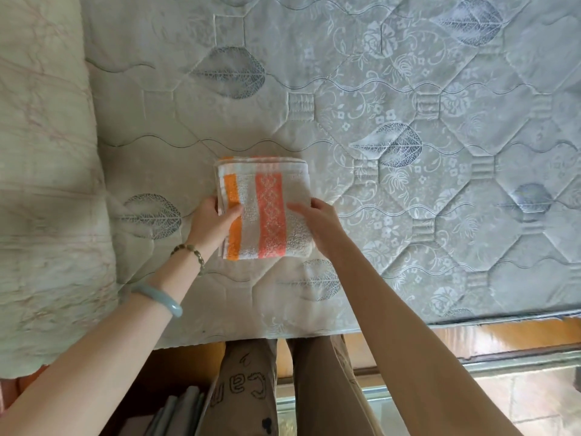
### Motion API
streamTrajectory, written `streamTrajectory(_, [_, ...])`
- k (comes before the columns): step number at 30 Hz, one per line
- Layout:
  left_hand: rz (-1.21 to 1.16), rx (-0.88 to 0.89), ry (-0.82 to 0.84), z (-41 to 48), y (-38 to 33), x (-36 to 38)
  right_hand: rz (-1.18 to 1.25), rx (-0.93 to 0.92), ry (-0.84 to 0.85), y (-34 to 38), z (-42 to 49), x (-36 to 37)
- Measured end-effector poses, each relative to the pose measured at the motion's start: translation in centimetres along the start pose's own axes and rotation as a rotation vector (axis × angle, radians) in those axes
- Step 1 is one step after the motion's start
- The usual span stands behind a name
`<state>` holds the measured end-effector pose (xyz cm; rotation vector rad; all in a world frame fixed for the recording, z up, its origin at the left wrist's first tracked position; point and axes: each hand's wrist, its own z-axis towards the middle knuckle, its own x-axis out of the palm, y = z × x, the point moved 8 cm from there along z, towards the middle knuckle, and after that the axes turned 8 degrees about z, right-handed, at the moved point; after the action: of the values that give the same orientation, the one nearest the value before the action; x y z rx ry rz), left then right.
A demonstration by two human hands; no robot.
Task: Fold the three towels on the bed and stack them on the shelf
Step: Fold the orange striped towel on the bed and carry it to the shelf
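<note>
Your left hand (211, 220) grips the left edge of a folded towel (270, 221), thumb on top. Your right hand (317, 220) grips its right edge the same way. The towel, striped orange and coral on white, is at the centre of the frame over the quilted bed (408, 89). It is unclear whether it rests there or is just lifted.

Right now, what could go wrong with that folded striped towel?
The left hand and right hand grip only the side edges of the striped towel, near its front; if lifted, the far half could sag and unfold. The layers at its left edge look uneven, so one may slip loose.
</note>
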<state>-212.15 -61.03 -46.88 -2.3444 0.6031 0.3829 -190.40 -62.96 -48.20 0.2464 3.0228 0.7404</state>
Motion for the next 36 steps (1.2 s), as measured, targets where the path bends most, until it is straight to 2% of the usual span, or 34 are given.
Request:
streamTrajectory(3, [-0.066, -0.012, 0.097, -0.7, -0.7, 0.4, 0.058, -0.004, 0.043, 0.3, -0.5, 0.3])
streamTrajectory(9, [-0.109, 0.020, 0.117, -5.0, -3.7, -1.0, 0.120, -0.112, 0.093, 2.8, -6.0, -0.4])
streamTrajectory(13, [-0.192, 0.068, 0.118, -9.4, -8.3, -3.2, 0.188, -0.194, 0.097, 6.0, -11.7, -1.7])
streamTrajectory(18, [0.059, 0.380, 0.061, -16.9, -18.5, -5.3, 0.306, -0.345, 0.063, 10.5, -20.0, -5.1])
streamTrajectory(24, [0.249, 0.753, 0.092, -26.3, -31.5, -3.1, 0.478, -0.531, -0.088, 14.6, -31.2, -12.9])
streamTrajectory(29, [0.260, 0.946, 0.216, -33.8, -38.8, 1.4, 0.598, -0.652, -0.189, 15.1, -40.0, -20.3])
streamTrajectory(36, [0.346, 1.240, 0.549, -46.1, -44.8, 12.0, 0.670, -0.759, -0.395, 11.2, -51.8, -32.7])
